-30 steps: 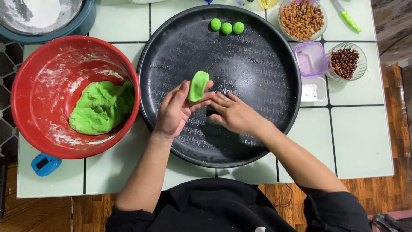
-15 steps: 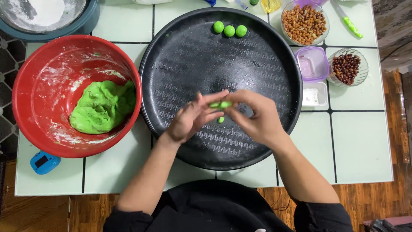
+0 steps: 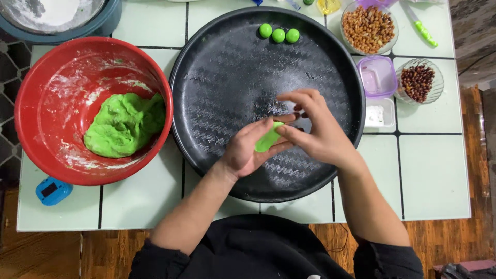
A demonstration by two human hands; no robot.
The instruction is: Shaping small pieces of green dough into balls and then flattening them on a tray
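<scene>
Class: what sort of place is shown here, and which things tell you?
Probably a home kitchen table: a red bowl of green dough, a round black tray with dough balls, and bowls of nuts.

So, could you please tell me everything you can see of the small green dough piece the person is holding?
The small green dough piece is bright green, smooth and soft-looking, flattened into a rough oval. It lies in the cupped palm of the left hand, and the right hand pinches its upper edge with fingertips. It is held above the round black tray, not touching it. Part of it is hidden by the fingers.
</scene>
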